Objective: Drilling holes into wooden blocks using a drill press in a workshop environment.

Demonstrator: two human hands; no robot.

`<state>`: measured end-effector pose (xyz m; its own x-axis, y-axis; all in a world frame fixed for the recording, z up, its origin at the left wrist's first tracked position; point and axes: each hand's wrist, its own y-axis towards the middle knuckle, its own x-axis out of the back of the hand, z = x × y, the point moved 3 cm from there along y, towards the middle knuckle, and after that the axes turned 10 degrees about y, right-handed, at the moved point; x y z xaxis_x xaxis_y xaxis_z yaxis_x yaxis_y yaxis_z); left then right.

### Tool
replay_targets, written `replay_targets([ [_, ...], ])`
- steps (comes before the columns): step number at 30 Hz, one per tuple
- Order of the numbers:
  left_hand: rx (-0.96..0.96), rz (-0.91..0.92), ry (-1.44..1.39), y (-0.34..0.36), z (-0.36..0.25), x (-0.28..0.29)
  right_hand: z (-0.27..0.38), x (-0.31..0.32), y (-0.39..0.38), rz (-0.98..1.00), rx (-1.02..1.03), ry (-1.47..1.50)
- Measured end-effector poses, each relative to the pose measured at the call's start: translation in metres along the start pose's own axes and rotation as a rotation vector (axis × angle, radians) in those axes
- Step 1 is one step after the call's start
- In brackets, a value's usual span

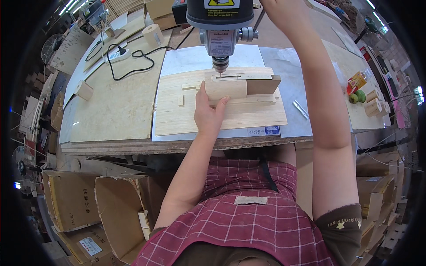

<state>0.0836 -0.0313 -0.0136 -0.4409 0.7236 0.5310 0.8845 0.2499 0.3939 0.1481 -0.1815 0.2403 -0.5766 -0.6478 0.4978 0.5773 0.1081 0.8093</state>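
Touching left hand, wooden block extends rightward.

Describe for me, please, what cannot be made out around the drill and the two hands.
Right hand, head view: mostly cut off by the upper edge, so its grip is not shown.
Bench drill, head view: its top is cut off by the same edge.
Drill bit, head view: too small to tell whether its tip touches the wooden piece.
Left hand, head view: the hand itself hides some of its fingers.
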Motion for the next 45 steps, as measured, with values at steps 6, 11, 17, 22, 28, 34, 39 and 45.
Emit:
replay_targets([
  [6, -0.055, -0.033, -0.028, 0.000, 0.000, -0.003, -0.033, -0.023, 0.020, 0.105, -0.169, 0.155],
  [11, -0.012, 0.013, -0.036, -0.001, 0.003, -0.001, -0.050, -0.029, -0.039, -0.135, -0.100, 0.763],
  [17, -0.032, 0.016, -0.030, 0.000, -0.001, -0.001, -0.134, -0.035, -0.163, 0.603, -0.510, 0.365],
  [22, -0.024, 0.096, -0.009, 0.000, 0.005, 0.010, -0.122, -0.042, -0.196, 0.507, -0.675, 0.483],
  [28, 0.037, 0.181, -0.047, -0.018, 0.019, 0.061, -0.070, -0.024, -0.219, 0.417, -0.724, 0.859],
  [34, 0.178, 0.297, -0.085, -0.046, 0.024, 0.146, -0.027, -0.029, -0.228, 0.533, -0.899, 1.104],
  [39, 0.181, 0.041, -0.387, -0.050, 0.031, 0.226, -0.015, -0.050, -0.240, 0.590, -1.076, 1.299],
  [45, 0.572, -0.199, -0.451, -0.053, 0.073, 0.284, -0.007, -0.046, -0.243, 0.721, -0.956, 1.256],
])
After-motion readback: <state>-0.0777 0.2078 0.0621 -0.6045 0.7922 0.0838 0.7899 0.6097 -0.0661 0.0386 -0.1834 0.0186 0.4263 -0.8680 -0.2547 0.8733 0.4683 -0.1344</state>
